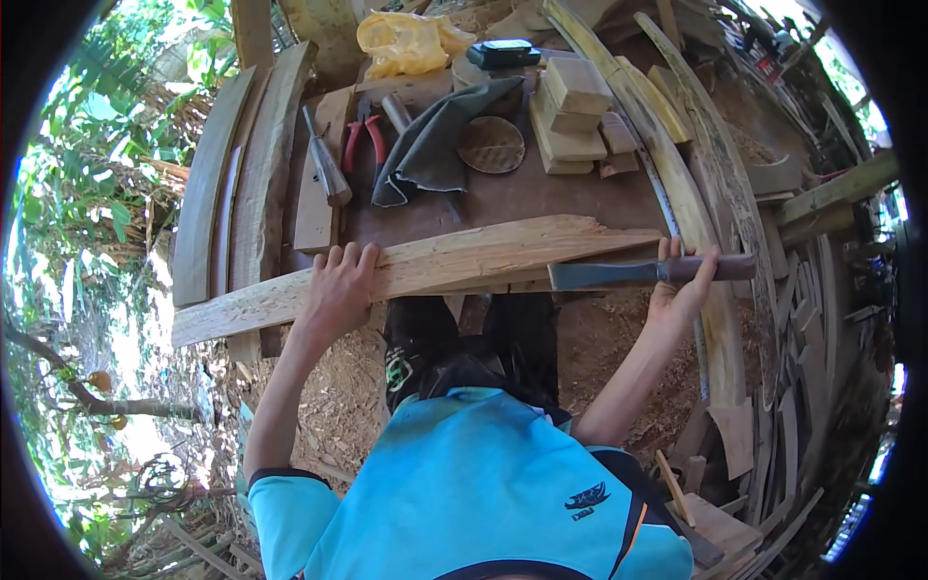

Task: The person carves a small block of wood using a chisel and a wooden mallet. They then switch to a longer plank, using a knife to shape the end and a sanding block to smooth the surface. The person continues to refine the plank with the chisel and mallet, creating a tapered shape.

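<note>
A long, rough-cut wooden plank [464, 253] lies across the near edge of the workbench, its right end split and tapering. My left hand [340, 290] grips the plank left of its middle, fingers curled over the far edge. In my right hand [684, 282] is a chisel [599, 275], held at its dark wooden handle. Its broad metal blade points left, in front of the plank's right part; whether the two touch I cannot tell.
On the bench [580, 198] lie a screwdriver-like tool [329, 169], red-handled pliers [363, 140], a dark cloth [430, 145], a round wooden disc [491, 145], stacked wood blocks [570, 111] and a yellow plastic bag [411, 43]. Long curved timbers [677, 174] stand at the right, boards [256, 184] at the left.
</note>
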`<state>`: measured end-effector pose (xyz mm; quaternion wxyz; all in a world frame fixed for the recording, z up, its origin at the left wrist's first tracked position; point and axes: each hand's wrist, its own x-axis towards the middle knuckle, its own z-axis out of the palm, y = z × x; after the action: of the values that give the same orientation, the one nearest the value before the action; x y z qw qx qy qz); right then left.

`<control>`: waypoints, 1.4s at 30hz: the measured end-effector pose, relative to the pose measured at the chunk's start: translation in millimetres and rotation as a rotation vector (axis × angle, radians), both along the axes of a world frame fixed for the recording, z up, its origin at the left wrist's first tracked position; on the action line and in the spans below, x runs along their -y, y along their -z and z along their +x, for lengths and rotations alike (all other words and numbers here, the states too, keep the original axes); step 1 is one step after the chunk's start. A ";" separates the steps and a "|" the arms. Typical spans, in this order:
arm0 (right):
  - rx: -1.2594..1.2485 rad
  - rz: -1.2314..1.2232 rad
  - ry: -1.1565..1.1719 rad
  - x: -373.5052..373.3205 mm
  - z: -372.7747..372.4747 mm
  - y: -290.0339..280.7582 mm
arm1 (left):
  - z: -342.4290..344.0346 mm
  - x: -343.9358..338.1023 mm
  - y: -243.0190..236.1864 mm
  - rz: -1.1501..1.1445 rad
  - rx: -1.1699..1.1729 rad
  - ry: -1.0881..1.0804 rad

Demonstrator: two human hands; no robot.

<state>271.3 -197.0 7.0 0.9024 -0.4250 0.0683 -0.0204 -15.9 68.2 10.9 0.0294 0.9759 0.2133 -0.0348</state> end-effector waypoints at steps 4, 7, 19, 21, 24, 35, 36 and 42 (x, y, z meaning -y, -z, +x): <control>-0.100 -0.004 -0.101 3.9 3.3 -2.2 | -1.4 1.3 -0.3 0.006 0.014 -0.012; -0.155 0.063 -0.020 -8.9 -1.6 -6.1 | 0.7 2.2 -2.5 -0.023 0.032 -0.023; -0.096 0.313 -0.097 -2.2 4.5 -14.5 | 13.6 -17.1 -5.9 -0.240 -0.020 -0.026; -0.101 0.350 -0.060 -17.3 -3.7 -19.0 | 13.0 -22.6 -3.4 -0.250 -0.018 0.018; -0.004 0.269 -0.067 -17.6 5.8 -0.1 | 11.6 -27.1 -0.6 -0.268 -0.003 0.057; -0.072 0.229 -0.055 -30.1 5.3 -7.4 | 12.6 -34.1 1.0 -0.327 0.000 0.089; -0.086 0.204 -0.044 -33.1 4.5 1.0 | 13.8 -36.8 -1.6 -0.326 -0.018 0.081; -0.110 0.060 0.021 -43.2 -11.4 -14.5 | 16.9 -34.8 -2.9 -0.361 -0.038 0.093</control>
<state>260.0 -153.8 21.5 0.9094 -0.3973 0.1229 -0.0044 1.0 103.0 13.8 0.1985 0.9627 0.1590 -0.0921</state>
